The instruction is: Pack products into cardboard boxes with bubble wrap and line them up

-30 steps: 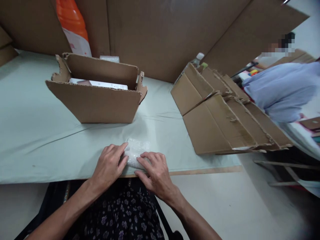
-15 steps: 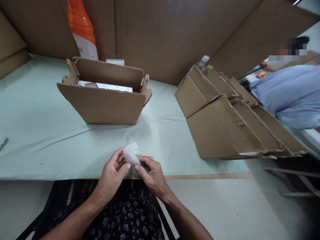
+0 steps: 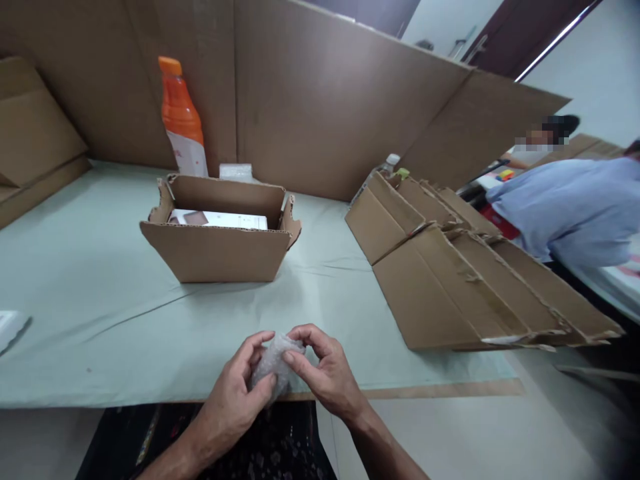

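You're holding the bubble-wrap bundle btwn both hands at the table's front edge: L hand is curling round its near-left side, thumb on top, & R hand is pinching its far-right end, thumb vs. fingers. Its long axis looks to be running away from you, slanting R, neither hand's nearer, & the open carton is standing beyond, slightly L, apart.

Two hands; one held bubble-wrap bundle; one orange bottle; one white-capped bottle
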{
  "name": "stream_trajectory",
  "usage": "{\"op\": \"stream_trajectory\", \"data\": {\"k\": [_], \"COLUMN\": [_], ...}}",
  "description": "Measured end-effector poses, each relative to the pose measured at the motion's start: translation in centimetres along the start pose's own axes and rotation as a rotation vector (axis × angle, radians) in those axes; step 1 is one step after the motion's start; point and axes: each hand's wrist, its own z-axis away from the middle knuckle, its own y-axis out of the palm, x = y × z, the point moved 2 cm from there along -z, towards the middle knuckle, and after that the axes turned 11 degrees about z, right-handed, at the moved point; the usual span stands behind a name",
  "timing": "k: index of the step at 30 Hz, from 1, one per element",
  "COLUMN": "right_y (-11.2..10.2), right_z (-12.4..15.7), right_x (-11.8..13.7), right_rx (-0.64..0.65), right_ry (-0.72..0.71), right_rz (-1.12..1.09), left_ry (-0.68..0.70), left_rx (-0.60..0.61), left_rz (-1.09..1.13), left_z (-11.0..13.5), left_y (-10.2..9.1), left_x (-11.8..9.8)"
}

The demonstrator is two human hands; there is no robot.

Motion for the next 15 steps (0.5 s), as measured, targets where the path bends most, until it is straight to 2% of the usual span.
{"op": "stream_trajectory", "data": {"k": [3, 7, 9, 11, 14, 15], "right_y": [-0.6, -1.8, -3.0, -4.9, -7.9, -8.6], "right_z": [-0.6, -1.6, -2.7, -4.4, -8.3, -9.9], "right_x": [0.0, 1.6, 3.3, 5.4, 8.2, 8.9], "right_rx": [0.081, 0.253, 0.236, 0.057, -0.337, -0.426], "right_ry": [-0.024, -0.078, -0.12, -0.165, -0.271, -0.303], "right_rz": [0.069, 0.185, 0.221, 0.199, 0.11, 0.11], "left_ry": [-0.035, 0.044, 0.077, 0.094, 0.107, 0.113], "left_rx": [0.044, 0.038, 0.004, -0.073, -0.213, -0.236], "left_rz": [-0.066, -0.11, -0.047, 0.063, 0.164, 0.164], "left_z": [-0.1, -0.4, -0.7, -1.1, -1.6, -1.8], "left_y": [-0.4, -1.2, -2.0, -3.1, -4.9, -5.5], "left_x": [-0.4, -1.7, -2.3, -2.5, -2.3, -2.0]}}
